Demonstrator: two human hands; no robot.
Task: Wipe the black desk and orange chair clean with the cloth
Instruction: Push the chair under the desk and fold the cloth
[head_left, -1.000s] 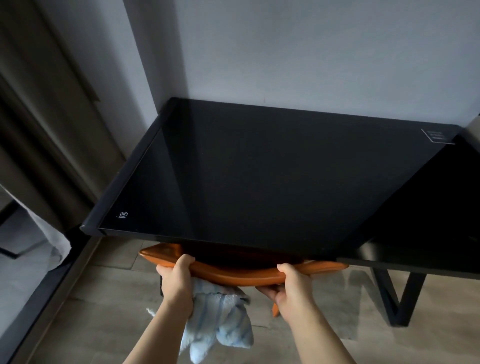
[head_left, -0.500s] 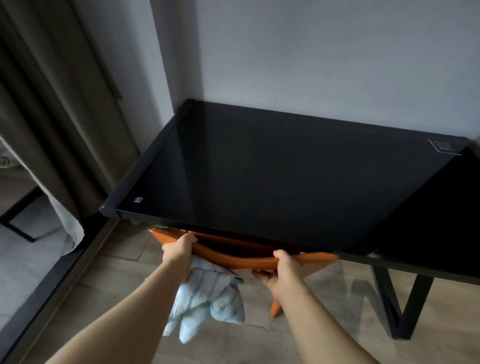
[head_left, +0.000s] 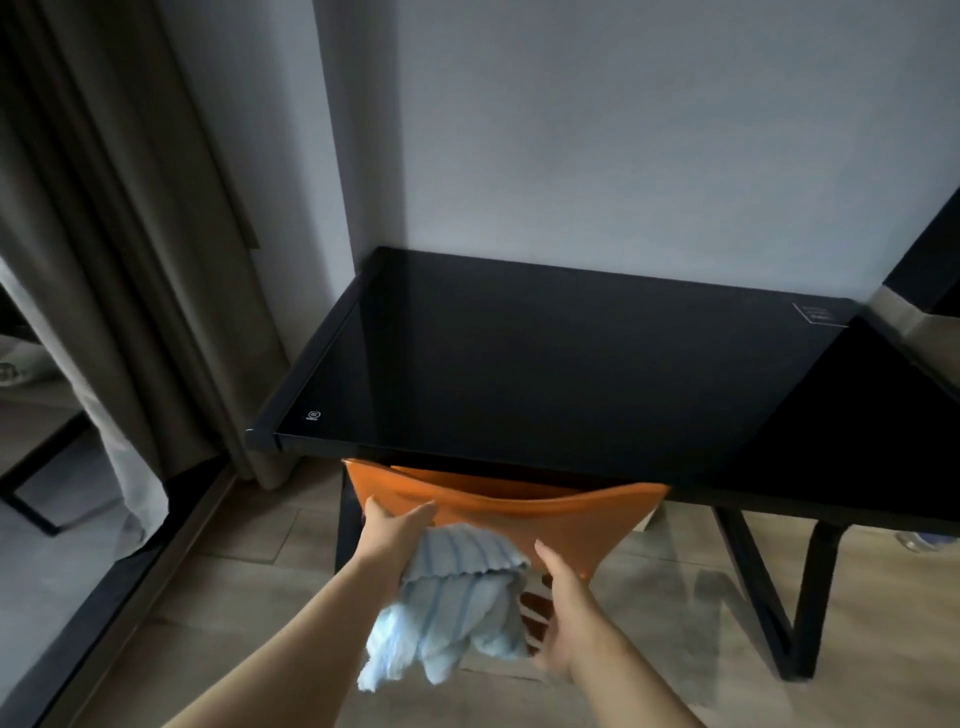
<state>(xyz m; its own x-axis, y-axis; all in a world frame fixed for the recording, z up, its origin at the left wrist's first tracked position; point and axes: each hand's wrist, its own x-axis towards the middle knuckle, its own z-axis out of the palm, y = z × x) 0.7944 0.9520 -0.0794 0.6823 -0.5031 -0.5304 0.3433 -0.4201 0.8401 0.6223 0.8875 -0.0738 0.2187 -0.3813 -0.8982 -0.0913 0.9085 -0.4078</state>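
The black desk (head_left: 571, 374) has a glossy top and stands against the wall. The orange chair (head_left: 524, 506) is tucked under its front edge, with only the curved backrest showing. My left hand (head_left: 393, 527) lies against the left part of the backrest and holds the bunched blue-and-white striped cloth (head_left: 452, 603), which hangs down below it. My right hand (head_left: 566, 613) is lower, by the backrest's bottom right edge, thumb up and fingers spread beside the cloth. The chair seat and legs are hidden.
Grey curtains (head_left: 130, 260) hang at the left beside a dark floor track (head_left: 104, 603). Black desk legs (head_left: 779, 597) stand at the right on the wooden floor (head_left: 249, 597). A second dark surface (head_left: 857, 441) joins the desk on the right.
The view has pulled back and more of the orange backrest shows. My right hand has left the backrest's top edge and dropped to its lower right side. The cloth now hangs between both hands.
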